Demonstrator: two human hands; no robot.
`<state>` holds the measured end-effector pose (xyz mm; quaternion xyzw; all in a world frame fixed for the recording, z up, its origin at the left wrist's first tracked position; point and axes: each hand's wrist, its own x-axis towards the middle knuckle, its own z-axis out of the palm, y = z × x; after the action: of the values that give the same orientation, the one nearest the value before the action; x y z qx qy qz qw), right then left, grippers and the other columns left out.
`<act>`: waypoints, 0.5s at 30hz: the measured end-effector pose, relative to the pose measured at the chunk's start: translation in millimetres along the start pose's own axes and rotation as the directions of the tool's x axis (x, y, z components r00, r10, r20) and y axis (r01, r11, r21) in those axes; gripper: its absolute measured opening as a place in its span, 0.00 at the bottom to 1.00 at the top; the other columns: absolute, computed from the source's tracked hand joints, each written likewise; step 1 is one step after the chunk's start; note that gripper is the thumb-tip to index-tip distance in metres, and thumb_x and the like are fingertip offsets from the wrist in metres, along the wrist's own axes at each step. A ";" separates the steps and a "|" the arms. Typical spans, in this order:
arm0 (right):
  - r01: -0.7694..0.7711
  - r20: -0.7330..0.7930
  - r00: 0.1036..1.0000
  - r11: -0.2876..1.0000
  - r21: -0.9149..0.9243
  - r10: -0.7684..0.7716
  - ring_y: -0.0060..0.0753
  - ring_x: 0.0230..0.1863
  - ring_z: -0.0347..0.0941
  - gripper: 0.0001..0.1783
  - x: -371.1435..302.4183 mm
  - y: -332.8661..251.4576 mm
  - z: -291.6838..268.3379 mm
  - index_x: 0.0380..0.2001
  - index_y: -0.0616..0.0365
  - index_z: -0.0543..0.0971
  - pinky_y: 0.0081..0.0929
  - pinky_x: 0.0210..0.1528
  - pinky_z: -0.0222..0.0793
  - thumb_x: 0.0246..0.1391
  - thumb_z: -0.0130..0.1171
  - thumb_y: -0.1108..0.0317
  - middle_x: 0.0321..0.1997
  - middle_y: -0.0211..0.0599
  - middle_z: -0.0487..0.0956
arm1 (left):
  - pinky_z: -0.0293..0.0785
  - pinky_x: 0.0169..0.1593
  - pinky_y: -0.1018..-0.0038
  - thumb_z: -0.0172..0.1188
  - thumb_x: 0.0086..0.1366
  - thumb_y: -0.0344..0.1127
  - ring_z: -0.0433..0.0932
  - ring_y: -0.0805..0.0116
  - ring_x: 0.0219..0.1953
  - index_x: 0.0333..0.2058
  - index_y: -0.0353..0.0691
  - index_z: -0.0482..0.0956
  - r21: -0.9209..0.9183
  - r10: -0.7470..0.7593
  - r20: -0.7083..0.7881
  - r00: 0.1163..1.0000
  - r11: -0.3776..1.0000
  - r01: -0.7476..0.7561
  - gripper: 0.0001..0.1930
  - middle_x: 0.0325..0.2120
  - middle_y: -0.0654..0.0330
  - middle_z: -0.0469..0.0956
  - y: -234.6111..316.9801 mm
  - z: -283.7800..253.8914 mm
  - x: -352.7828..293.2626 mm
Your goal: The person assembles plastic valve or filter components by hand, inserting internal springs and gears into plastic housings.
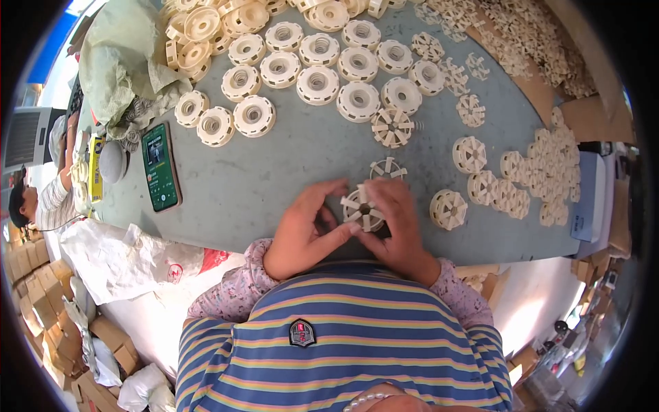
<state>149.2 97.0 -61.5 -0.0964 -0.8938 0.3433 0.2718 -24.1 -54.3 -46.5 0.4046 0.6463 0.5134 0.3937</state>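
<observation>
Close to the table's near edge, my left hand (305, 230) and my right hand (399, 223) are closed around a cream plastic spoked wheel part (364, 209), its spokes facing up. Fingers of both hands press its rim from either side. Just beyond my fingertips lies a flat spoked disc (388, 167). Farther off, another spoked disc (392, 128) sits against the round cream housings (358, 101), several of which hold metal coil springs (318, 84). To the right of my right hand rests an assembled spoked wheel (448, 209).
A phone (162, 167) with a lit screen lies on the left. Housings are piled (202, 27) at the back beside a crumpled pale green bag (123, 62). Spoked wheels cluster (549, 172) at the right, near a heap of loose spoked discs (535, 51). Another person (51, 199) is at far left.
</observation>
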 end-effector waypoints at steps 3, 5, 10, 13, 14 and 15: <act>-0.017 -0.073 0.997 1.000 0.000 0.017 0.56 0.65 0.74 0.43 -7.3 5.8 -15.4 0.70 0.59 0.72 0.56 0.69 0.68 0.54 0.79 0.62 0.68 0.50 0.76 | 0.80 0.38 0.72 0.81 0.58 0.38 0.80 0.67 0.36 0.67 0.37 0.74 0.101 0.058 0.007 0.998 0.993 -0.059 0.39 0.58 0.52 0.76 12.1 -3.9 7.9; -0.098 -0.122 0.988 0.995 -0.014 0.096 0.56 0.64 0.75 0.40 -16.2 2.9 -28.4 0.67 0.59 0.74 0.51 0.65 0.72 0.53 0.79 0.63 0.68 0.51 0.77 | 0.82 0.41 0.68 0.82 0.57 0.39 0.83 0.63 0.40 0.67 0.38 0.74 0.205 0.169 0.043 0.985 0.963 -0.175 0.41 0.59 0.52 0.76 12.6 -2.2 10.1; -0.198 -0.127 0.975 0.970 -0.140 0.181 0.54 0.63 0.75 0.38 -43.8 0.3 -47.4 0.65 0.56 0.78 0.47 0.65 0.72 0.50 0.79 0.64 0.66 0.50 0.78 | 0.81 0.37 0.71 0.83 0.56 0.38 0.81 0.66 0.36 0.66 0.43 0.78 0.382 0.308 0.082 0.948 0.869 -0.315 0.39 0.60 0.55 0.79 5.7 11.3 18.0; -0.202 0.027 0.974 0.919 -0.338 0.224 0.54 0.62 0.75 0.39 -48.0 -3.8 -54.5 0.66 0.55 0.79 0.47 0.64 0.72 0.49 0.79 0.64 0.66 0.48 0.78 | 0.80 0.35 0.73 0.81 0.57 0.36 0.81 0.68 0.33 0.64 0.42 0.80 0.336 0.242 0.108 0.964 0.904 -0.264 0.35 0.60 0.56 0.80 -1.2 10.8 19.3; -0.213 0.052 0.969 0.923 -0.320 0.241 0.55 0.62 0.75 0.39 -43.4 -8.6 -60.5 0.66 0.54 0.79 0.47 0.64 0.72 0.48 0.78 0.65 0.66 0.47 0.78 | 0.80 0.35 0.73 0.81 0.57 0.36 0.81 0.68 0.33 0.64 0.42 0.80 0.336 0.238 0.112 0.965 0.904 -0.263 0.35 0.60 0.56 0.80 -2.6 11.1 18.9; -0.223 0.077 0.963 0.927 -0.302 0.257 0.55 0.61 0.75 0.39 -41.5 -10.8 -63.5 0.66 0.54 0.79 0.48 0.64 0.72 0.48 0.78 0.65 0.66 0.46 0.78 | 0.79 0.35 0.73 0.80 0.58 0.35 0.80 0.68 0.32 0.63 0.42 0.81 0.348 0.247 0.105 0.963 0.898 -0.268 0.33 0.60 0.56 0.80 -3.7 11.3 18.4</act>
<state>219.0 109.7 -32.6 -0.2241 -0.9301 0.2438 0.1586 -20.8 -33.8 -53.7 0.5661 0.6584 0.4222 0.2604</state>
